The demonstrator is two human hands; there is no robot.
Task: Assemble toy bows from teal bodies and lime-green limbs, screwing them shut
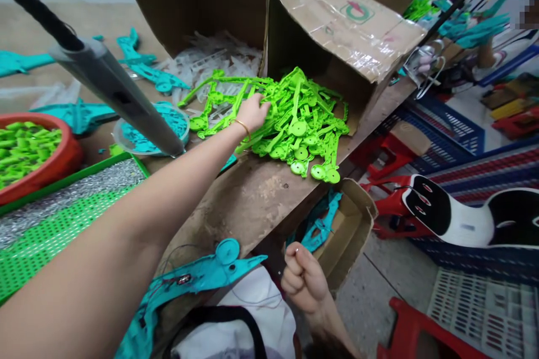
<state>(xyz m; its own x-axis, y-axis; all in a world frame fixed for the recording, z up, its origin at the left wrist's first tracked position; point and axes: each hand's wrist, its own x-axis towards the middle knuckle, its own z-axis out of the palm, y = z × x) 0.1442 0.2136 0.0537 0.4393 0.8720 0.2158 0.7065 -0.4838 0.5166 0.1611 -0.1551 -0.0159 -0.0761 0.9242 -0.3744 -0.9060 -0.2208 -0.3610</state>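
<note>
- The left hand (251, 114) is at the left side of the heaped green pieces (298, 123) on the table (248, 196); whether it grips, I cannot tell.
- The right hand (304, 280), nearer, is curled, thumb pressed against fingers.
- A teal frame (206, 272) lies near, left of this hand.

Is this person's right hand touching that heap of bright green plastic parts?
Apart. The head view shows a visible gap, with bare brown bench between the right hand and the green heap.
</note>
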